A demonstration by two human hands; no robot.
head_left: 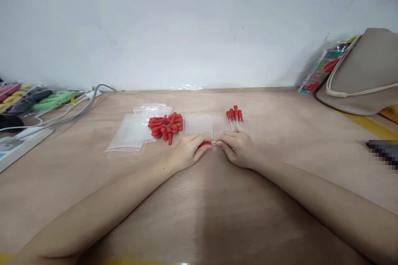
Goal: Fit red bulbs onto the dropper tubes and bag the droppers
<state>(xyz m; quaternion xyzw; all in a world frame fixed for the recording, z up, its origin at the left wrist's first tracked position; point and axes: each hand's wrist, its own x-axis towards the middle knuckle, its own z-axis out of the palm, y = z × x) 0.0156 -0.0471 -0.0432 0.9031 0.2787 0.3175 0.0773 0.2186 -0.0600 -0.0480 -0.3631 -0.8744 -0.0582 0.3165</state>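
Observation:
My left hand (187, 152) and my right hand (236, 148) meet at the middle of the wooden table (199, 198). Between their pinched fingertips is a small dropper (209, 143): the left fingers hold its red rubber cap, the right fingers its clear tube. Just behind the hands lies a row of clear tubes (205, 125). A heap of loose red caps (166, 126) lies to the left of that row. Several capped droppers (234, 113) lie at the row's far right end.
Clear zip bags (133, 132) lie left of the red caps. Cables, a power strip (21, 143) and coloured items sit at the far left. A beige bag (363, 72) and a colourful packet (320, 70) rest against the white wall at the right.

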